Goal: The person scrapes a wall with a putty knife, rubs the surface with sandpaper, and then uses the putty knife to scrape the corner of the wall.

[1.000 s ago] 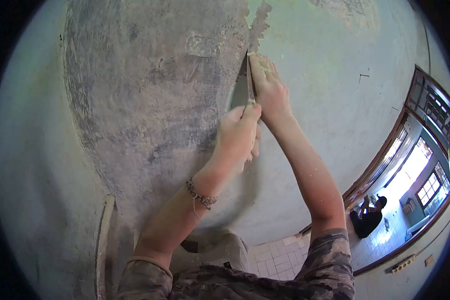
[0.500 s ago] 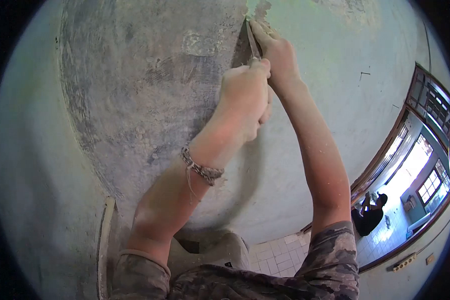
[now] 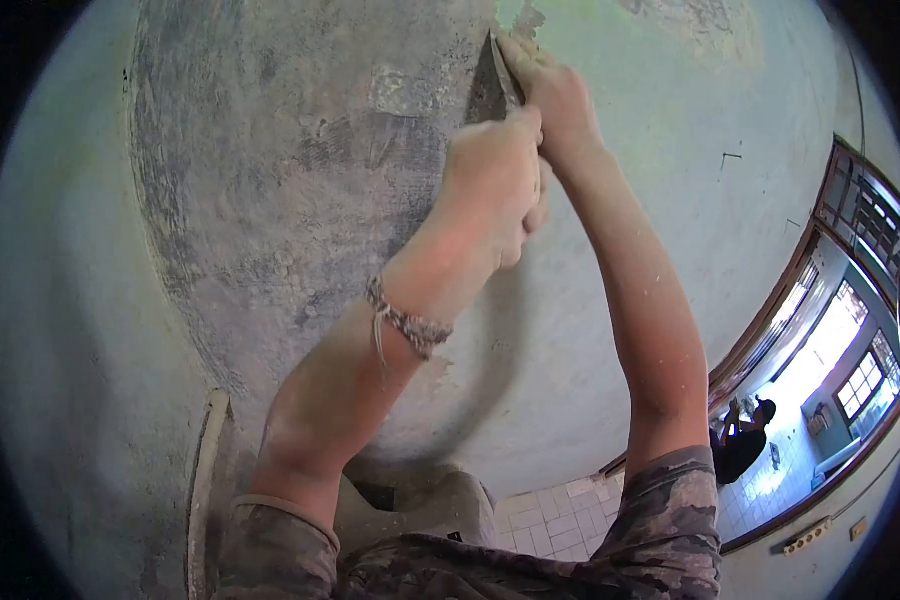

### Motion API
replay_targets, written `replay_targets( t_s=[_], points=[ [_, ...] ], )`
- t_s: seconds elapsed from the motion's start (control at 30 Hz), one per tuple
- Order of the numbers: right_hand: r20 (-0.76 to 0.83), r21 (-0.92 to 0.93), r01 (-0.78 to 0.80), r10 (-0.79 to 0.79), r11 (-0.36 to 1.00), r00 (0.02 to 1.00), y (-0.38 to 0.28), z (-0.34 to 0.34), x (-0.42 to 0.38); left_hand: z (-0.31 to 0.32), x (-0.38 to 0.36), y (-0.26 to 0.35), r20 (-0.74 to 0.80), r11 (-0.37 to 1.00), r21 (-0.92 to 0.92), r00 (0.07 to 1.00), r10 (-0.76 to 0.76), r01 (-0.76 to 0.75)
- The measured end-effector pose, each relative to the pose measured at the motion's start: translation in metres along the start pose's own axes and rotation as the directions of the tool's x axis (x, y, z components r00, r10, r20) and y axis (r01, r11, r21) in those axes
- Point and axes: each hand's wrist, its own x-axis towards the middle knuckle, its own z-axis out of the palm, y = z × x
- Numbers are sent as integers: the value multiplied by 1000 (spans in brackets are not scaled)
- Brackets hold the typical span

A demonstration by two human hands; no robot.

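A scraper [image 3: 503, 72] with a thin metal blade stands against the wall [image 3: 630, 220], its edge near the border between the grey bare patch [image 3: 300, 180] and the green paint [image 3: 610, 60]. My left hand [image 3: 492, 180], on the arm with a braided bracelet [image 3: 408, 325], is closed round the scraper's handle, which is mostly hidden in the fist. Just above and to the right, my right hand [image 3: 550, 90] has its fingers stretched out along the blade, touching it and the wall.
At the right, an opening with a wooden frame [image 3: 770, 312] shows another room, where a person in dark clothes [image 3: 743, 445] sits on the tiled floor. A power strip [image 3: 807, 536] is on the wall at lower right. A pale vertical strip [image 3: 208, 480] stands at lower left.
Both hands and the scraper have shifted slightly up the wall. The view has also moved a little; the grey patch sits slightly further right.
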Motion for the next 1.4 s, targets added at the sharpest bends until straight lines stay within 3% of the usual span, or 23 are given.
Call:
replay_targets(
  t_s=[0.03,0.1,0.23,0.33,0.43,0.53,0.6,0.73,0.8,0.93,1.03,1.1,1.2,1.33,1.4],
  points=[
    [2,2,-2,2,1000,1000,-2,-4,1,2,-1,0,-2,1000,0,1000,-3,3],
    [227,6,-156,150,988,962,-8,-16,2,5,-7,1,-30,999,-39,999,29,-30],
    [174,-75,-102,114,992,978,-10,-5,-4,-2,-10,-1,-36,1000,-3,999,6,-6],
    [229,-113,-149,172,982,958,-2,-6,8,-2,-1,6,38,999,-8,999,40,-39],
    [149,41,-51,44,998,988,-3,-1,-10,-2,-12,-6,-7,998,-52,1000,25,-25],
    [167,-81,-53,66,995,984,-8,-4,-6,-2,-10,-4,-44,1000,-28,999,-14,13],
    [317,-126,-118,153,985,936,-7,-11,11,0,-2,7,16,997,-57,999,47,-46],
    [264,-51,-101,111,994,958,-9,-4,-5,-5,-9,-3,-12,997,-77,1000,27,-28],
    [77,-137,-59,69,989,995,-8,5,-3,-7,-5,-1,-6,1000,0,1000,18,-18],
    [198,-108,-83,103,991,975,6,-11,19,6,13,13,54,998,-47,997,50,-47],
    [172,-51,-72,80,996,982,8,-2,6,3,4,6,42,998,-53,998,42,-40],
    [15,-109,-4,5,994,1000,4,5,0,1,-4,6,-23,1000,11,1000,3,-3],
    [100,-105,-34,44,994,994,19,0,34,7,18,30,55,999,7,997,45,-45],
    [236,-52,-83,93,995,967,17,-9,24,16,7,17,-19,996,-74,998,56,-57],
    [197,-64,-35,47,997,979,15,-5,22,11,1,15,-23,997,-71,1000,-1,-1]
  ],
)
